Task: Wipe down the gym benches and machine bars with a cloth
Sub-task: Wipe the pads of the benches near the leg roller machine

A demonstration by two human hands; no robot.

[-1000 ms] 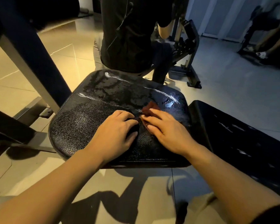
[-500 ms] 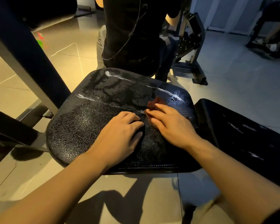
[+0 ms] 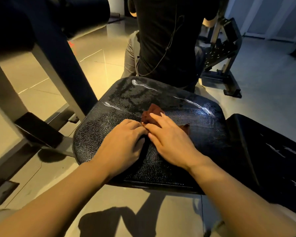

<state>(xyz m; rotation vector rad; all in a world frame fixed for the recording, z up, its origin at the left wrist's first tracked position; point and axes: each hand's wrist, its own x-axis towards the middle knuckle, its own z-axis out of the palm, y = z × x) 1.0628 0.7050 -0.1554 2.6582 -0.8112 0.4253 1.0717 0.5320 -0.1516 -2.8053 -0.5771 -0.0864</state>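
Right now the wiping step is on: the small dark red cloth (image 3: 153, 112) lies on the shiny black leather bench seat (image 3: 203, 134). The right hand (image 3: 167, 139) presses it flat with straight fingers. The left hand (image 3: 123, 144) rests beside it, fingers bent down, holding nothing I can see. I think the next move needs a push toward the far wet streaks.

A person in a black shirt (image 3: 164, 36) sits beyond, back turned, a thin cord (image 3: 171, 43) hanging down it. Glossy floor tiles (image 3: 96, 65) reflect warm light.
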